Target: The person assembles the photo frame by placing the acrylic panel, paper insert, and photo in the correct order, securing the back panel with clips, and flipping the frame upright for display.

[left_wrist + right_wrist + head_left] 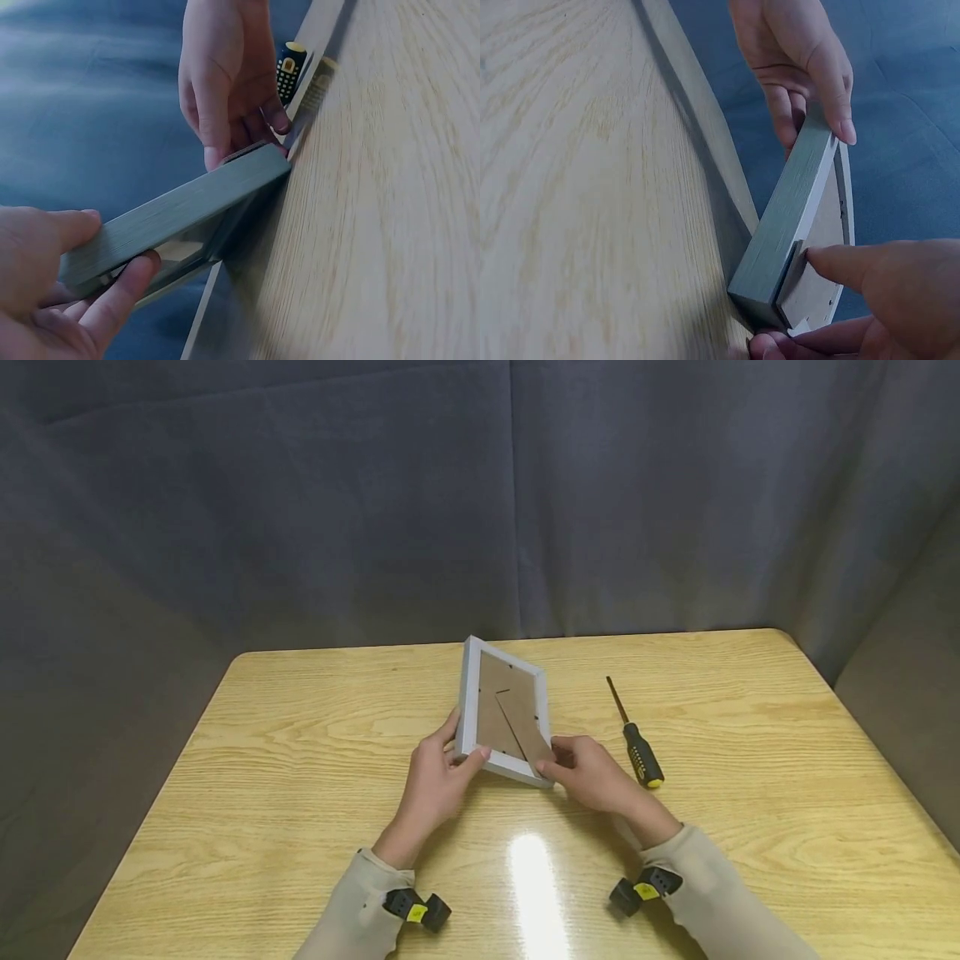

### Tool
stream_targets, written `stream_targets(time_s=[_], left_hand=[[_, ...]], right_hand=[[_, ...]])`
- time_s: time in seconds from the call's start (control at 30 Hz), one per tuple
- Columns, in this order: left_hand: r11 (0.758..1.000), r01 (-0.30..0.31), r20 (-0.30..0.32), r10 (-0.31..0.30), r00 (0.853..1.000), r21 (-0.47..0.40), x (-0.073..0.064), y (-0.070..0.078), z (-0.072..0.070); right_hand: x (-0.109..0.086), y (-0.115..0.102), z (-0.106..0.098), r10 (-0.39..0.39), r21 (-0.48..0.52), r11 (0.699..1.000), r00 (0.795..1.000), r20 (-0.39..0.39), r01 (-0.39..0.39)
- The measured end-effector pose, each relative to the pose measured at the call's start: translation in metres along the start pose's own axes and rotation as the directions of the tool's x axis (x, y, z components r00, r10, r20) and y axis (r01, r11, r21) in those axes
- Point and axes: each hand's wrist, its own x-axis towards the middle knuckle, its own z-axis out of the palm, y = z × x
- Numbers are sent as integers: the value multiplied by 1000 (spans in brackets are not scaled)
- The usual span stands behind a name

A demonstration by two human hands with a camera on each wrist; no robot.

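A silver-grey picture frame is tilted up above the table, its brown backing board facing me. My left hand grips the lower left corner, thumb on the back and fingers on the front side. At the lower right corner my right hand holds the frame; its thumb presses the end of the brown stand flap, fingers beneath the corner. In the right wrist view the flap lies close to the backing. The lower corner of the frame appears close to the tabletop in the left wrist view.
A screwdriver with a black and yellow handle lies right of the frame, its tip pointing away. The wooden table reflects a bright light near its front. A dark grey curtain hangs behind the far edge.
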Motion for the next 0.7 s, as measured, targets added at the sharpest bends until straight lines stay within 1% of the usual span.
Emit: stream_targets(time_s=[0.1, 0.17, 0.27, 0.33, 0.4, 0.47, 0.53, 0.6, 0.7], left_hand=[[1000, 11, -12, -11, 1000, -24, 0, 1, 1], [1000, 10, -22, -11, 1000, -28, -1, 2, 2], [1000, -2, -38, 2, 999, -6, -3, 4, 3], [1000, -24, -50, 25, 998, 16, -5, 7, 5], [998, -51, -59, 53, 997, 35, -7, 10, 7], [995, -80, -68, 83, 994, 51, -10, 14, 9], [989, -120, -74, 126, 989, 84, -12, 17, 12], [976, -172, -70, 183, 981, 133, -14, 20, 15], [943, -253, -54, 271, 961, 216, -16, 23, 20]], right_hand=[[1, -1, -1, -1, -33, 999, 1000, -8, 1], [0, -2, -3, 21, -66, 998, 999, -35, -23], [-3, -8, -7, 35, -80, 996, 994, -103, -43], [-6, -14, -9, 22, -58, 998, 987, -157, -31], [-9, -21, -9, -22, -13, 1000, 983, -180, 19], [-12, -29, -7, -68, 23, 997, 982, -177, 73], [-15, -38, -5, -91, 65, 993, 984, -154, 102], [-18, -44, -4, -96, 99, 989, 987, -127, 109], [-23, -50, -3, -76, 155, 984, 992, -101, 91]])
